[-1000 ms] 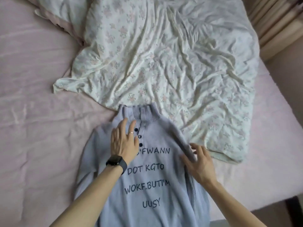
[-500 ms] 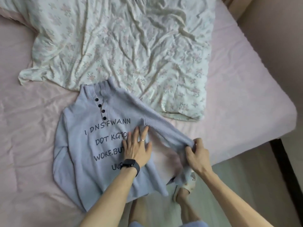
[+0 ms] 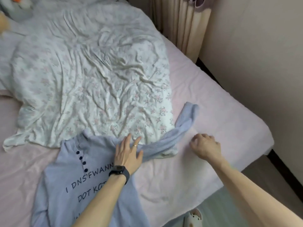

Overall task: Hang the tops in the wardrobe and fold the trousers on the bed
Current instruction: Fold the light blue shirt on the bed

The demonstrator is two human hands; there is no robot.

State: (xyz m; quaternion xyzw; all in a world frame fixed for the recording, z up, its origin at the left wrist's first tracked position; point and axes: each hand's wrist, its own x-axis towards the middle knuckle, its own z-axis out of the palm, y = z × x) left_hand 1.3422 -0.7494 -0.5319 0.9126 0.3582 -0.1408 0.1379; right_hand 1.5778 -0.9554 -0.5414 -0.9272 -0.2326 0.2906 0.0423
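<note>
On a smooth pink bed (image 3: 213, 104), below one crumpled floral duvet (image 3: 90, 79), a lilac ribbed-knit top (image 3: 65, 177) with four dark round buttons (image 3: 81, 158) lies face up. Your left hand (image 3: 127, 154), fingers spread flat, presses its shoulder; one long sleeve (image 3: 164, 143) stretches rightward. Your right hand (image 3: 205, 147) is just beside the sleeve, fingers loosely curled, holding nothing.

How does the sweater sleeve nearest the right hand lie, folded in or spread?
Spread: the sleeve stretches sideways from the sweater across the pink sheet.
</note>
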